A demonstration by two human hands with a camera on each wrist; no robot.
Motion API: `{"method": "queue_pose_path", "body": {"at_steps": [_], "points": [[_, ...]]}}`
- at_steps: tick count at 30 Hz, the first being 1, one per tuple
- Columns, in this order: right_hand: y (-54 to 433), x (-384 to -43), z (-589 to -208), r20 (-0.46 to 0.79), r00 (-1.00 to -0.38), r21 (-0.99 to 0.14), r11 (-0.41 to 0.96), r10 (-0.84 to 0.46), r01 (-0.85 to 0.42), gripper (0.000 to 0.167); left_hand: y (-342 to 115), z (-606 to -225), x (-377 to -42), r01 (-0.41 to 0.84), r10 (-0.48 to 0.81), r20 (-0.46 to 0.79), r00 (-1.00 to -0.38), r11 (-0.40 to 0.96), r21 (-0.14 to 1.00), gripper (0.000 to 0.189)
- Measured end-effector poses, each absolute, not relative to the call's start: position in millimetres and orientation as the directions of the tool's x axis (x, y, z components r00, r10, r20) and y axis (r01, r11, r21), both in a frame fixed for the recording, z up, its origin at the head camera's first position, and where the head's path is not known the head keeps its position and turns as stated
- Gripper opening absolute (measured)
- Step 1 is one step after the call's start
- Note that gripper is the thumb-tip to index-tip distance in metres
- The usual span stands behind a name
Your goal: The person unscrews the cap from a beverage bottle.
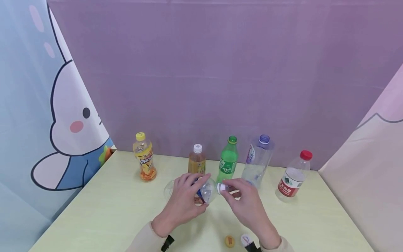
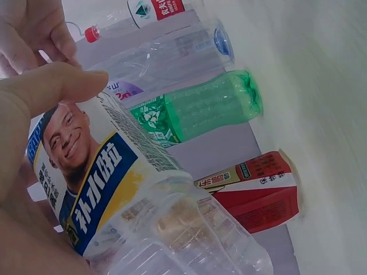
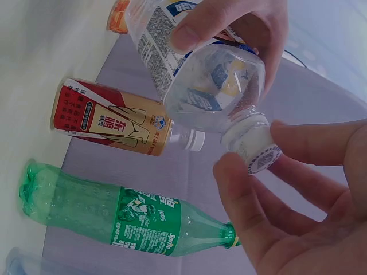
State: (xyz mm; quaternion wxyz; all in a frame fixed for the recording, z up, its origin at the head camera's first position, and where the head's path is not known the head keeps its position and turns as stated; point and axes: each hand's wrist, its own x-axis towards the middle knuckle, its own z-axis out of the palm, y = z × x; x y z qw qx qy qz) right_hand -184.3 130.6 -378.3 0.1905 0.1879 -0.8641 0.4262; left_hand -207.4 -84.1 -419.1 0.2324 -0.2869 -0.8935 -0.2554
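Note:
My left hand (image 1: 184,199) grips a clear plastic drink bottle (image 2: 92,166) around its middle and holds it on its side, neck toward the right. Its wrap label carries a person's picture and blue and yellow bands. A white bottle cap (image 3: 258,150) sits at the bottle's neck. Thumb and fingers of my right hand (image 1: 248,201) pinch this cap from both sides. Behind the held bottle stand a brown drink bottle (image 1: 197,161) with a white cap and a green Sprite bottle (image 1: 228,157). My left hand and the held bottle partly cover the brown one.
At the back left is a yellow-capped bottle (image 1: 145,161) with orange contents. Farther right stand a large clear bottle (image 1: 257,162) with a blue neck and a red-capped water bottle (image 1: 292,180). A loose yellow cap (image 1: 230,241) and a white cap (image 1: 246,239) lie near the front.

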Motion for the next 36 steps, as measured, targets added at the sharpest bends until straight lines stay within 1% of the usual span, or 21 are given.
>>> {"method": "queue_pose_path", "body": {"at_steps": [5, 7, 12, 15, 19, 22, 29, 36], "points": [[132, -186, -380, 0.547, -0.81, -0.635, 0.525, -0.213, -0.567, 0.034, -84, -419, -207, 0.631, 0.394, 0.56, -0.729, 0.705, 0.325, 0.087], [133, -187, -381, 0.572, -0.788, -0.623, 0.505, -0.226, -0.597, 0.032, -85, -418, -207, 0.629, 0.392, 0.558, -0.731, 0.704, 0.329, 0.087], [135, -188, -382, 0.617, -0.751, -0.578, 0.512, -0.236, -0.636, 0.024, -85, -418, -206, 0.631, 0.392, 0.562, -0.729, 0.703, 0.328, 0.088], [135, -187, -381, 0.621, -0.747, -0.563, 0.529, -0.236, -0.635, 0.027, -84, -417, -206, 0.637, 0.393, 0.569, -0.722, 0.699, 0.326, 0.087], [135, -187, -379, 0.589, -0.778, -0.587, 0.546, -0.218, -0.598, 0.035, -84, -416, -206, 0.641, 0.391, 0.577, -0.717, 0.696, 0.325, 0.086], [136, -187, -378, 0.572, -0.792, -0.607, 0.539, -0.214, -0.584, 0.037, -84, -415, -206, 0.639, 0.388, 0.574, -0.721, 0.692, 0.335, 0.086], [143, -189, -379, 0.596, -0.763, -0.606, 0.483, -0.251, -0.632, 0.038, -85, -413, -206, 0.634, 0.379, 0.57, -0.729, 0.688, 0.354, 0.086], [156, -190, -386, 0.607, -0.755, -0.584, 0.504, -0.248, -0.636, 0.036, -91, -413, -211, 0.614, 0.324, 0.595, -0.736, 0.691, 0.382, 0.084]]}}
